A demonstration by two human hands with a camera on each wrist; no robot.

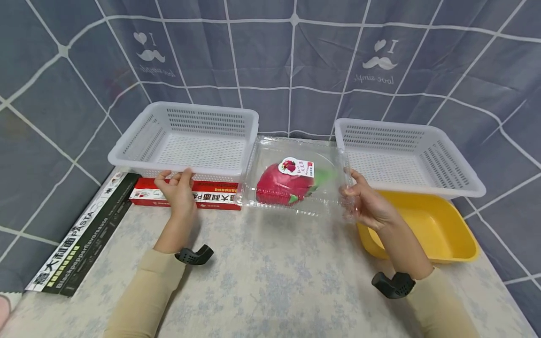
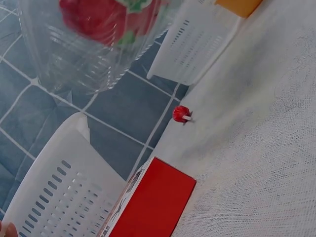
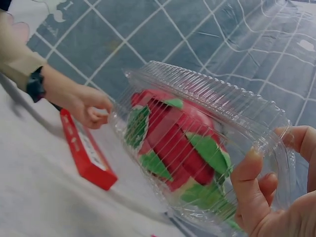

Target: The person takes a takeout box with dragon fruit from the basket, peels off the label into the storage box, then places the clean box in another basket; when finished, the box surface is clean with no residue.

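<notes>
My right hand [image 1: 372, 202] pinches the right edge of a clear plastic clamshell box [image 1: 270, 146], thumb and fingers on its rim in the right wrist view. Inside lies a red dragon fruit [image 1: 279, 185] with green leafy tips, below a white label [image 1: 297, 167] on the lid. The box is held up off the table, tilted. My left hand [image 1: 179, 192] hovers by the front rim of the left white basket [image 1: 148, 163], fingers loosely curled with nothing seen in them; contact with the rim is unclear. Below the basket lies a red pasta box [image 1: 215, 205].
A black-and-white pasta box [image 1: 84, 230] lies along the left. At right, a second white basket [image 1: 452, 188] stands behind and partly over a yellow basin [image 1: 456, 256]. A small red ball-shaped thing with a white stick [image 2: 181, 114] sits on the table, hidden from the head view.
</notes>
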